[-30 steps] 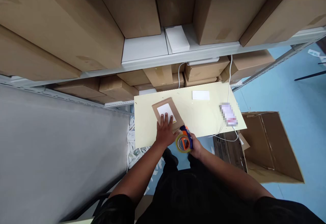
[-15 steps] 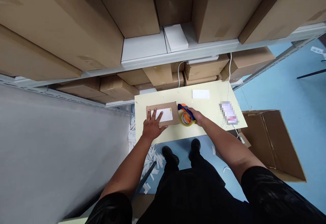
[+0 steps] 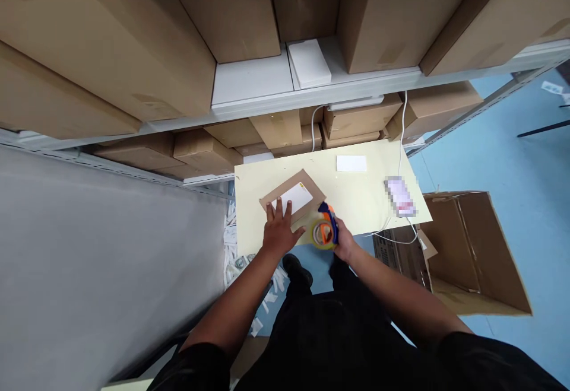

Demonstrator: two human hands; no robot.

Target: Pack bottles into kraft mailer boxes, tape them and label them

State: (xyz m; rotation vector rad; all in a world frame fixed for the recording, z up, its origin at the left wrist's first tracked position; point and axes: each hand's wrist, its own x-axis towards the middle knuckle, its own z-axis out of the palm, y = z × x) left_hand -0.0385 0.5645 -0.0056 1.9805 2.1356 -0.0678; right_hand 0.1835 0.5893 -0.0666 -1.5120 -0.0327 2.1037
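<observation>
A small flat cardboard box (image 3: 312, 184) lies at an angle on the pale yellow table (image 3: 252, 186), with a white label (image 3: 299, 194) on its top. My left hand (image 3: 281, 231) rests with fingers spread over the label and the near side of the box. In my right hand (image 3: 344, 242) is a tape dispenser (image 3: 330, 225), blue and orange with a roll of clear yellowish tape. It is held by the table's front edge, close to the box's right corner. My fingers are wrapped round its handle and partly hidden.
A white card (image 3: 351, 163) and a phone, blurred out, (image 3: 399, 196) with a white cable lie on the table. Shelves with cardboard boxes (image 3: 231, 14) stand behind. An open carton (image 3: 481, 248) is on the floor at right, paper scraps (image 3: 230, 234) at left.
The cardboard box has turned clockwise under my left hand, which has shifted right and nearer me. My right hand has brought the tape dispenser down towards the table's front edge.
</observation>
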